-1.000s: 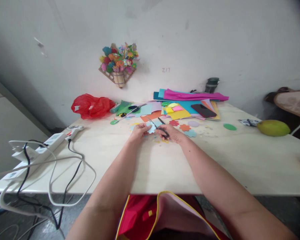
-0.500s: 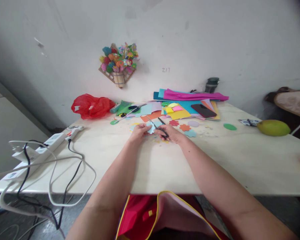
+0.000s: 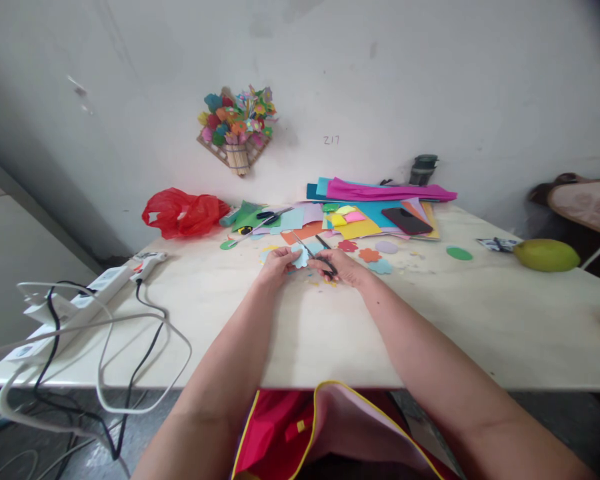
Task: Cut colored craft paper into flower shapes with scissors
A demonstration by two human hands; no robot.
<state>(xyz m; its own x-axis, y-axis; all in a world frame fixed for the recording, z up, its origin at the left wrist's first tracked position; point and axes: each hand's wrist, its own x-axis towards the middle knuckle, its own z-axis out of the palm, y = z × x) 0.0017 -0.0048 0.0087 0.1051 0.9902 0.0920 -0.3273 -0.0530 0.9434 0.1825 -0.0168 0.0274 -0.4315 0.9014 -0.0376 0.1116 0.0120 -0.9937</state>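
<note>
A pale blue paper flower (image 3: 301, 257) with a scalloped edge is pinched in my left hand (image 3: 279, 261). My right hand (image 3: 341, 267) has its fingers in the dark handles of a pair of scissors (image 3: 326, 265), and the blades point up and left beside the flower's right edge. Whether the blades touch the paper I cannot tell. Right of the hands lie a red paper flower (image 3: 348, 246), an orange paper flower (image 3: 369, 255), another light blue flower (image 3: 381, 267) and a lilac oval (image 3: 387, 247). Small yellow scraps (image 3: 329, 283) are scattered below the hands.
Coloured sheets (image 3: 363, 223) lie at the back with a phone (image 3: 407, 221) on them. A second pair of scissors (image 3: 267, 219) and a red plastic bag (image 3: 184, 213) are at the back left. Power strips (image 3: 87, 300) with loose cables occupy the left; a green-yellow fruit (image 3: 547, 255) sits right.
The blue flower has shifted very slightly left and turned a little in my left hand. Both arms stay almost where they were, with the scissors still in my right hand.
</note>
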